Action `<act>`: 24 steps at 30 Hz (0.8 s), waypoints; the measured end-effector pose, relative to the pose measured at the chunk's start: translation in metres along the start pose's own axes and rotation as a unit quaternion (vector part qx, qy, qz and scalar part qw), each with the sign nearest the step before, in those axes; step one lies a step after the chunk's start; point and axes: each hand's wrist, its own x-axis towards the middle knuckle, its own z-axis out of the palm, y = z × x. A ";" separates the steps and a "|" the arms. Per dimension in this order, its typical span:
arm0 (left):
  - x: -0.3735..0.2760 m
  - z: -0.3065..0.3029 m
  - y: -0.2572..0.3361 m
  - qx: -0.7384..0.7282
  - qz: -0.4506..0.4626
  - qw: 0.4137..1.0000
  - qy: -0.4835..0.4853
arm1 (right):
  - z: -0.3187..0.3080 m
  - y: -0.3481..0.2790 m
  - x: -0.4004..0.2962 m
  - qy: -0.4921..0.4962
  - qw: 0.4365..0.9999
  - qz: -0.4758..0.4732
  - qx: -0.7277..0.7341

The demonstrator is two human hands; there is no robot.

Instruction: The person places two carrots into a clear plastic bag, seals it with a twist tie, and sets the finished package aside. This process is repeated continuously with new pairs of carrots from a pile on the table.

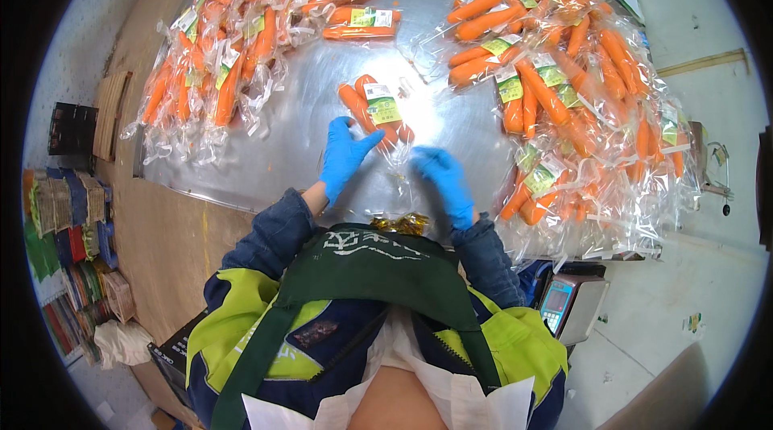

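Note:
A clear plastic bag of carrots [358, 105] with a green and white label lies on the metal table [290, 152] in front of me. My left hand [347, 155], in a blue glove, is at the bag's lower left side, thumb and fingers apart; whether it presses on the carrots is hard to tell. My right hand [445, 182], gloved alike and slightly blurred, is just right of the bag's loose plastic end, with its fingers partly bent. Gold twist ties [401, 224] lie in a bunch at the table's near edge, against my dark green apron.
Bagged carrots [226, 83] are heaped at the left, and a larger heap of bagged carrots [549, 95] covers the right side. Another labelled bag [361, 23] lies farther back. A scale [570, 306] with a keypad stands below the table's right end. Stacked crates [66, 203] are at far left.

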 end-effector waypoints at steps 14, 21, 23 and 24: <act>0.108 -0.082 0.027 -0.160 0.003 0.987 -0.024 | -0.036 0.063 0.206 0.050 0.988 -0.042 0.143; 0.146 -0.187 0.043 0.288 0.259 0.905 0.178 | 0.020 -0.041 0.079 0.075 0.854 0.278 0.432; 0.092 -0.176 0.023 0.230 0.199 0.952 0.019 | 0.014 -0.020 0.081 0.101 0.838 0.258 0.469; 0.059 -0.164 -0.007 0.217 0.150 0.962 -0.069 | 0.007 -0.004 0.083 0.115 0.831 0.247 0.484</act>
